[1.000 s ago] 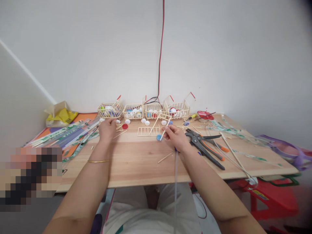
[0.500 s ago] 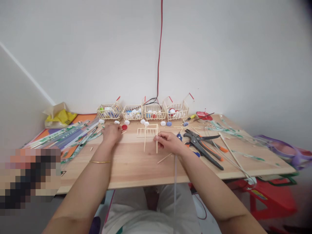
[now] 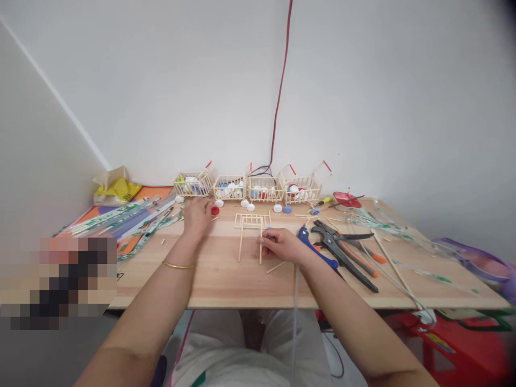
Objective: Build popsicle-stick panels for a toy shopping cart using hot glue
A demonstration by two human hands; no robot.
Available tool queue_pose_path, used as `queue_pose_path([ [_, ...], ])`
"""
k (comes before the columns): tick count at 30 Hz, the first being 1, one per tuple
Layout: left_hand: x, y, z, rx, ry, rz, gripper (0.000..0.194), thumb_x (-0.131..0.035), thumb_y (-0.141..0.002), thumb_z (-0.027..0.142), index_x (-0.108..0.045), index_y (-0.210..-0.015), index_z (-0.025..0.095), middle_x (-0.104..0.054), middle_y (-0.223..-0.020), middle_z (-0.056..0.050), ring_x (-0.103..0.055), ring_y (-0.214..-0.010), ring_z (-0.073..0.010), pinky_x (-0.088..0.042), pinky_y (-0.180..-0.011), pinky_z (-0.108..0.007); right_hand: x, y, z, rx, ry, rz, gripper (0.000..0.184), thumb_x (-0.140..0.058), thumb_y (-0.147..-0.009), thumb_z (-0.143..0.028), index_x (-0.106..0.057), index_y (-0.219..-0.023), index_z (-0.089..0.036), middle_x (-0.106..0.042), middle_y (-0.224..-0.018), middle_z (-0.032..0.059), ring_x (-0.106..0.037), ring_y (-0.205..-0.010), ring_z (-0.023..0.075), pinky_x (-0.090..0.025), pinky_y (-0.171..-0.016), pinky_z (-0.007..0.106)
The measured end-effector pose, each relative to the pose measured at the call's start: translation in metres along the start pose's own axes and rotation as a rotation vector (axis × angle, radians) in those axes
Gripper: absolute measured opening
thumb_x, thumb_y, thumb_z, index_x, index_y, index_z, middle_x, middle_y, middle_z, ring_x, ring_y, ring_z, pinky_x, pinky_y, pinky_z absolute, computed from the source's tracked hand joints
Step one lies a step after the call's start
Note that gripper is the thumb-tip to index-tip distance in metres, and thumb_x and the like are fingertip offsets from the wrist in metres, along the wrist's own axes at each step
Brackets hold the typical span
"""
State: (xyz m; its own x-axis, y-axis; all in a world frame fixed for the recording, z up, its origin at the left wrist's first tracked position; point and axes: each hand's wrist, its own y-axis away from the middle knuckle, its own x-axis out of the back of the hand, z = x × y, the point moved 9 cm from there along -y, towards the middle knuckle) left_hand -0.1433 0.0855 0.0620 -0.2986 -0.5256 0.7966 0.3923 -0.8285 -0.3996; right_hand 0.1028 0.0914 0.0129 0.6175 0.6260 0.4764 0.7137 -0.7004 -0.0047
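My right hand point(image 3: 282, 244) pinches one leg of a small thin-stick frame point(image 3: 241, 242) between thumb and fingertips. The frame has two long legs pointing toward me. Beyond it, partly overlapped, lies a ladder-like stick panel point(image 3: 266, 219). My left hand point(image 3: 196, 219) rests farther left on the tabletop, fingers curled down beside a red bottle cap point(image 3: 215, 210); whatever is under its fingertips is hidden. A blue glue gun point(image 3: 314, 248) lies to the right of my right hand, and a loose stick point(image 3: 276, 267) is just below it.
Several miniature stick shopping carts point(image 3: 264, 191) filled with caps line the wall. Black-handled cutters point(image 3: 342, 252) and orange-handled pliers point(image 3: 365, 260) lie right. Packaged strips point(image 3: 121, 217) and a yellow bag point(image 3: 123, 189) occupy the left. A red stool point(image 3: 455, 338) stands below the table's right edge.
The view has shifted, moving the scene rightward. The stick frame has come slightly nearer to me with my right hand. My left hand has moved slightly forward, covering a white cap.
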Motion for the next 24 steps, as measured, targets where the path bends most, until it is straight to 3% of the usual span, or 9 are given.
queue_pose_path([
  [2,0.009,0.005,0.007,-0.037,0.108,0.108,0.031,-0.036,-0.088,0.029,-0.065,-0.083,0.018,-0.066,-0.085,-0.009,-0.057,-0.086,-0.0228,-0.037,-0.078,-0.033,0.002,0.0,-0.002,0.035,0.028,0.024,0.033,-0.051,-0.084,-0.048,-0.059,-0.071,-0.019,-0.062,-0.061,-0.0011,-0.054,-0.055,0.0113,-0.042,-0.055,0.022],
  [8,0.01,0.016,0.02,-0.05,0.278,0.144,0.028,-0.036,-0.09,0.032,-0.055,-0.072,0.019,-0.059,-0.068,-0.003,-0.054,-0.069,-0.0172,-0.036,-0.064,-0.027,0.007,-0.001,-0.001,0.07,-0.039,0.112,0.03,-0.054,-0.083,-0.047,-0.06,-0.075,-0.019,-0.064,-0.062,-0.0005,-0.058,-0.058,0.0124,-0.045,-0.058,0.023],
  [13,0.021,0.02,0.014,0.03,0.312,0.23,0.035,-0.032,-0.09,0.032,-0.046,-0.06,0.02,-0.049,-0.056,0.0,-0.048,-0.06,-0.0156,-0.033,-0.059,-0.027,0.014,-0.001,-0.003,0.112,-0.084,0.196,0.029,-0.055,-0.082,-0.048,-0.058,-0.076,-0.02,-0.063,-0.062,-0.0006,-0.058,-0.057,0.0129,-0.046,-0.059,0.025],
  [16,0.024,0.023,0.011,0.048,0.369,0.268,0.037,-0.034,-0.09,0.036,-0.046,-0.06,0.02,-0.051,-0.057,0.0,-0.049,-0.06,-0.0149,-0.035,-0.06,-0.027,0.017,-0.001,-0.008,0.127,-0.096,0.225,0.03,-0.056,-0.082,-0.05,-0.058,-0.076,-0.02,-0.065,-0.063,0.0005,-0.06,-0.059,0.0139,-0.048,-0.06,0.026],
  [21,0.024,0.026,0.011,0.028,0.503,0.313,0.02,-0.045,-0.083,0.029,-0.058,-0.072,0.019,-0.063,-0.075,-0.002,-0.056,-0.077,-0.0164,-0.041,-0.073,-0.027,0.017,0.002,-0.033,0.157,-0.071,0.205,0.032,-0.054,-0.082,-0.051,-0.057,-0.076,-0.02,-0.067,-0.066,0.0021,-0.063,-0.061,0.0146,-0.05,-0.063,0.027],
  [24,0.024,0.027,0.009,0.052,0.519,0.306,0.016,-0.052,-0.079,0.03,-0.06,-0.07,0.019,-0.064,-0.073,-0.002,-0.057,-0.072,-0.0161,-0.043,-0.071,-0.028,0.012,0.006,-0.039,0.142,-0.075,0.193,0.031,-0.054,-0.082,-0.051,-0.056,-0.076,-0.02,-0.067,-0.065,0.002,-0.063,-0.06,0.0143,-0.05,-0.061,0.027],
])
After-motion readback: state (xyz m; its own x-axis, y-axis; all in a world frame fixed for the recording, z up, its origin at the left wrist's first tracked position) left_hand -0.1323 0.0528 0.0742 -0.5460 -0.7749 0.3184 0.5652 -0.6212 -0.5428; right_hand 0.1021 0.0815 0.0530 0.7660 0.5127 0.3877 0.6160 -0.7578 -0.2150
